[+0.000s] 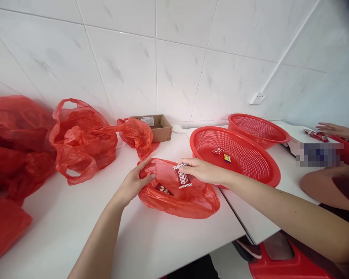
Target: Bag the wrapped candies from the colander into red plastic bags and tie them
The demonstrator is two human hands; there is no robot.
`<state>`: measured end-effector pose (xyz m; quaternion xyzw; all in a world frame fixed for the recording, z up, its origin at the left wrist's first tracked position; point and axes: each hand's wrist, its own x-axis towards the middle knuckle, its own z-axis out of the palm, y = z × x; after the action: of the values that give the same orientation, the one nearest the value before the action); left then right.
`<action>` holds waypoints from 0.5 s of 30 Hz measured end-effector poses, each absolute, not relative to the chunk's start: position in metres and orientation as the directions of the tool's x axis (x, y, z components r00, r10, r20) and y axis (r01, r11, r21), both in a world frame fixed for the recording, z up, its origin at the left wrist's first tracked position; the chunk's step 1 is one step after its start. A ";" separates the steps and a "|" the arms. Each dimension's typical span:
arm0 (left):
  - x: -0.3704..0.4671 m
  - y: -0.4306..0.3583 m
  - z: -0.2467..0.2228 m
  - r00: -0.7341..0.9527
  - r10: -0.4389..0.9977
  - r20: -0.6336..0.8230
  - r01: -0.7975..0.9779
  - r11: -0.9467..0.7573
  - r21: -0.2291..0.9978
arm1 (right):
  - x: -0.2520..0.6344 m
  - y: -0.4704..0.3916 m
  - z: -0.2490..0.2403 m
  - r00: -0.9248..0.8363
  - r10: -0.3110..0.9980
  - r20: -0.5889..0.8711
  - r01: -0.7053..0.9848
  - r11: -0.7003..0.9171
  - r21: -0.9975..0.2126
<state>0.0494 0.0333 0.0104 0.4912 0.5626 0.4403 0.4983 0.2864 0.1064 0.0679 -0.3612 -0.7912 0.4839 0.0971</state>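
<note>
Looks like thin, crinkly, glossy plastic on the red bag (180, 205). I see smooth white tabletop (151, 248), and matt cardboard for the far box (164, 134).

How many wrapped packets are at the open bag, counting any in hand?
2: a dark-red packet in the right hand, above the open red bag, and another packet lying inside it. The bag's folds may hide more.

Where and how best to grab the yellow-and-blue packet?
I'd pinch the yellow-and-blue packet by its right edge, from above: it looks flat, the red plastic basket rises around it, and a red-and-white packet lies close left.
</note>
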 end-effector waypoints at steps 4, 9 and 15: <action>0.049 0.028 0.016 0.139 0.985 -0.105 0.235 0.070 0.969 | 0.289 0.107 0.069 -0.722 0.689 -0.065 0.479 0.430 -0.765; 0.049 0.026 0.015 0.216 0.969 -0.122 0.360 0.037 0.932 | 0.324 0.134 0.086 -0.569 0.800 0.189 0.628 0.571 -0.529; 0.047 0.027 0.012 0.228 0.961 -0.155 0.418 0.048 0.907 | 0.403 0.169 0.059 -0.523 0.829 -0.200 0.848 0.483 -0.218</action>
<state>0.0469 0.0267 0.0118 0.6268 0.5502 0.2887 0.4702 0.4032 0.1693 0.0587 -0.4872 -0.8604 0.1458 -0.0335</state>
